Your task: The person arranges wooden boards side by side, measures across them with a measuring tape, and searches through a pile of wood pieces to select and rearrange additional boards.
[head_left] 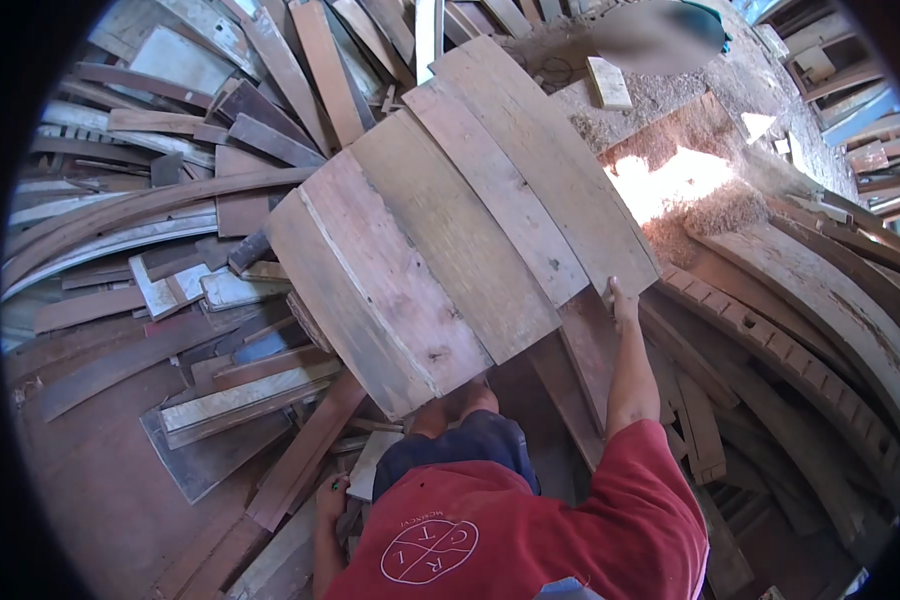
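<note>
Several wide, worn planks lie side by side before me, forming a broad panel with uneven ends. My right hand (622,302) reaches forward and grips the near end of the rightmost plank (540,160), its thumb on the edge. Next to it lies a pinkish plank (500,190), then a yellowish-brown plank (450,230), a pale reddish plank (400,270) with a knot, and a grey-brown plank (340,300) at the left. What bears them is mostly hidden. My left hand (332,495) hangs low at my side with curled fingers; a tiny green spot shows there, too small to name.
Loose boards (300,80) are heaped at the far left, and stacked offcuts (250,400) lie nearer. Long curved timbers (820,300) and a notched beam (770,345) run along the right. Wood shavings (710,210) lie in bright sunlight. A blurred shape (660,35) is at the back.
</note>
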`<state>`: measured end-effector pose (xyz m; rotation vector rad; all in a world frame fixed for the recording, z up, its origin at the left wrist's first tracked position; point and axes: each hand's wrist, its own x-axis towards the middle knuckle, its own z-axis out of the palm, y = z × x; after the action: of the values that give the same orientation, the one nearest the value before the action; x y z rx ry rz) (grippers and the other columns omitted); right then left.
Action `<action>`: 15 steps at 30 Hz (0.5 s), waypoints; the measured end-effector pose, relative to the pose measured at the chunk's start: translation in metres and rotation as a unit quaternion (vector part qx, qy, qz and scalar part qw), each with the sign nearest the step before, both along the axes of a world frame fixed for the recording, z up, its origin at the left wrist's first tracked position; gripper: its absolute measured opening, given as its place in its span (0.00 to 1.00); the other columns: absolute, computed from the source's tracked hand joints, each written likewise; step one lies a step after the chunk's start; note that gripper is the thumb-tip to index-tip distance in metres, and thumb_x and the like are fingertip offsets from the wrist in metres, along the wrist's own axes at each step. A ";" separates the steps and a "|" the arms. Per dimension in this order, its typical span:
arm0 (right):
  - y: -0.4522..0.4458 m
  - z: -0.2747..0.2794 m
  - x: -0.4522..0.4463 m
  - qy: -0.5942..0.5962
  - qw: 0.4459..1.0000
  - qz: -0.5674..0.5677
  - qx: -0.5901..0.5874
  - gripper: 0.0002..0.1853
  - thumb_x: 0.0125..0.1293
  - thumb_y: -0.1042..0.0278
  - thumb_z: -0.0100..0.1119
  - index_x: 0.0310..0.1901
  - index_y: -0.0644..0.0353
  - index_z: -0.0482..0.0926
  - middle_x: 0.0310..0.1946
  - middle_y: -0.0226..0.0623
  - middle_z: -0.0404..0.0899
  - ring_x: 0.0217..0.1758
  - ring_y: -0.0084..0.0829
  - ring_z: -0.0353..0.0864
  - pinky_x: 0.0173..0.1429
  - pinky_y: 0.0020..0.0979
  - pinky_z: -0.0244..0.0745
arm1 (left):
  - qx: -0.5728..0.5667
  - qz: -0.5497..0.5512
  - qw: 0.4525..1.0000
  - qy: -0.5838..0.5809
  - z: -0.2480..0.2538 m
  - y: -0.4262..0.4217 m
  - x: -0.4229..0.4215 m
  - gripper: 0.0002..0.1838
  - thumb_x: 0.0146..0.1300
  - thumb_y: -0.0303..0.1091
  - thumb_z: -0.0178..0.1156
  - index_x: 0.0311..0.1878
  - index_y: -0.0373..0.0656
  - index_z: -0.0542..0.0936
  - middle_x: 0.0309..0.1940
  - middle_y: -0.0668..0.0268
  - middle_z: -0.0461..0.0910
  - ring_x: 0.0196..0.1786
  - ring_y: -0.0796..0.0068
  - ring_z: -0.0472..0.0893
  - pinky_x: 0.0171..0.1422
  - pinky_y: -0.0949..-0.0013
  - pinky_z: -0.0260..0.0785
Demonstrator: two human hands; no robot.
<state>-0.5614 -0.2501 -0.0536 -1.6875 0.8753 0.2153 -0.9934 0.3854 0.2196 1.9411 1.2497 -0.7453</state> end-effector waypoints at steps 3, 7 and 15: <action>0.009 0.016 -0.001 -0.016 0.999 -0.012 -0.033 0.39 0.64 0.48 0.71 0.69 0.63 0.70 0.58 0.41 0.79 0.55 0.35 0.78 0.57 0.37 0.74 | -0.005 0.010 0.999 0.041 -0.006 0.005 -0.011 0.18 0.69 0.43 0.61 0.54 0.41 0.85 0.28 0.64 0.83 0.25 0.76 0.80 0.29 0.67 0.70; 0.025 0.023 0.002 -0.079 0.995 -0.022 -0.062 0.41 0.63 0.45 0.71 0.70 0.63 0.69 0.61 0.44 0.77 0.61 0.38 0.77 0.61 0.41 0.72 | -0.010 -0.037 0.998 0.047 -0.011 0.007 -0.001 0.19 0.69 0.44 0.62 0.53 0.39 0.85 0.31 0.61 0.85 0.28 0.72 0.84 0.33 0.65 0.74; 0.102 0.113 -0.031 0.128 0.910 -0.124 -0.375 0.35 0.65 0.42 0.63 0.64 0.63 0.75 0.59 0.52 0.77 0.62 0.48 0.77 0.63 0.46 0.72 | 0.075 -0.155 0.972 -0.159 -0.049 0.048 0.034 0.25 0.70 0.44 0.61 0.64 0.38 0.78 0.47 0.51 0.84 0.44 0.67 0.86 0.40 0.64 0.79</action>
<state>-0.5921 -0.1482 0.0598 -2.2547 1.4897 -0.0980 -0.9592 0.4333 0.1702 2.3058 0.8398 -0.4712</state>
